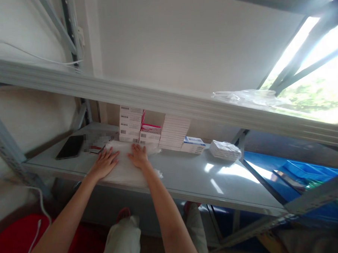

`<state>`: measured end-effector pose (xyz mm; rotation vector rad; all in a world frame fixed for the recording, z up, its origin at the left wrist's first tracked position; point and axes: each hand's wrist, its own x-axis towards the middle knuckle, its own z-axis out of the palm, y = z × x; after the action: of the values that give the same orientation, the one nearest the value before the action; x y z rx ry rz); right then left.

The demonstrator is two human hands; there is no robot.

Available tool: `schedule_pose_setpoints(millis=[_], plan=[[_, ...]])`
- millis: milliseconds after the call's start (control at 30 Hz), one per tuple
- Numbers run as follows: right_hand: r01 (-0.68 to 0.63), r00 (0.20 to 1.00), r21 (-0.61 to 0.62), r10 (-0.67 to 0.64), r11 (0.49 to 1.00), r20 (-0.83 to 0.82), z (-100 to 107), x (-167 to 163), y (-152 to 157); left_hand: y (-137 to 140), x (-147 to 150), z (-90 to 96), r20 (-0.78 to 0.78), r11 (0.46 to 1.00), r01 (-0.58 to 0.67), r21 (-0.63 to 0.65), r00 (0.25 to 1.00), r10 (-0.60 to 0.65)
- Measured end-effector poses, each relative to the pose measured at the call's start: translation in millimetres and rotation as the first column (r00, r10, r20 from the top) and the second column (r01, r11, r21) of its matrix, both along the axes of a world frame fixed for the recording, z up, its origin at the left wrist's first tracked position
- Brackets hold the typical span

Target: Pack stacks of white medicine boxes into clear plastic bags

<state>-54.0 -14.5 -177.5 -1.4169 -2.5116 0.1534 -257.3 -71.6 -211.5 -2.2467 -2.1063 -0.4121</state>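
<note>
A flat, whitish, translucent plastic sheet or bag (126, 163) lies on the grey shelf (185, 174), reaching its front edge. My left hand (105, 163) rests flat on its left part with the fingers spread. On its right part, near the back, my right hand (138, 155) also lies palm down, fingers stretched out. Neither hand grips anything. Just behind the plastic stand stacked white boxes with barcodes (129, 124), a shorter stack with pink tops (150, 133) and a tall stack of thin white boxes (173, 132).
A dark phone-like slab (70, 147) lies at the left. To the right are blue-topped boxes (193, 144) and a plastic-wrapped white pack (225, 150). An upper shelf beam (156, 99) crosses above, with clear plastic (246, 97) on it. Blue bins (308, 170) stand beyond the right post.
</note>
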Motion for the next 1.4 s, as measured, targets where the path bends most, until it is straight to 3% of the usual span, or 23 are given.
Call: schedule_pose_setpoints(millis=[200, 400, 500, 600, 667, 767, 867, 967, 1067, 1133, 1200, 1300, 1400], plan=[[0.098, 0.995, 0.014, -0.098, 0.995, -0.015, -2.0, 52.9, -0.4, -0.5, 0.0, 1.5, -0.022, 1.0, -0.015, -0.015, 1.0, 0.015], [0.225, 0.974, 0.016, -0.225, 0.974, -0.017, -2.7, 82.4, -12.4, 3.2, -4.4, -0.6, -0.028, 0.999, 0.002, -0.044, 1.0, -0.004], [0.21, 0.977, 0.03, -0.208, 0.977, -0.052, -2.1, 102.1, -17.8, 3.4, -4.5, 1.4, -0.051, 0.998, -0.021, -0.059, 0.999, 0.018], [0.196, 0.972, 0.127, -0.176, 0.972, -0.157, -0.7, 132.2, -27.1, 0.2, -1.8, 7.1, -0.072, 0.999, -0.018, -0.047, 0.997, 0.015], [0.251, 0.945, 0.189, -0.198, 0.95, -0.259, -0.1, 156.9, -36.0, -4.7, 2.2, 13.0, -0.072, 1.0, -0.03, -0.003, 0.997, 0.03], [0.365, 0.873, 0.167, -0.274, 0.916, -0.403, -1.4, 194.8, -49.4, -17.5, 11.4, 25.6, -0.066, 0.986, -0.048, 0.16, 0.996, 0.059], [0.453, 0.79, 0.108, -0.342, 0.885, -0.509, -5.1, 228.4, -59.3, -34.2, 24.1, 44.3, -0.062, 0.934, -0.034, 0.355, 0.996, 0.06], [0.488, 0.754, 0.143, -0.333, 0.861, -0.566, -7.4, 260.3, -65.5, -44.2, 43.1, 68.5, -0.023, 0.888, -0.025, 0.46, 0.999, 0.04], [0.503, 0.756, 0.213, -0.307, 0.838, -0.577, -3.3, 299.0, -67.4, -37.9, 76.8, 91.2, 0.009, 0.861, 0.056, 0.505, 0.997, -0.07], [0.542, 0.745, 0.228, -0.336, 0.809, -0.577, 4.4, 329.4, -64.9, -24.6, 111.4, 100.6, 0.028, 0.846, 0.178, 0.503, 0.975, -0.222], [0.604, 0.722, 0.223, -0.406, 0.765, -0.56, 15.7, 361.3, -59.0, -6.7, 156.2, 103.2, 0.09, 0.825, 0.335, 0.456, 0.904, -0.417], [0.686, 0.693, 0.224, -0.529, 0.692, -0.489, 36.5, 406.2, -43.7, 22.5, 236.5, 94.4, 0.369, 0.804, 0.475, 0.358, 0.719, -0.589], [0.747, 0.661, 0.249, -0.649, 0.616, -0.376, 56.8, 443.7, -21.5, 50.0, 315.5, 75.5, 0.743, 0.811, 0.521, 0.266, 0.425, -0.517]])
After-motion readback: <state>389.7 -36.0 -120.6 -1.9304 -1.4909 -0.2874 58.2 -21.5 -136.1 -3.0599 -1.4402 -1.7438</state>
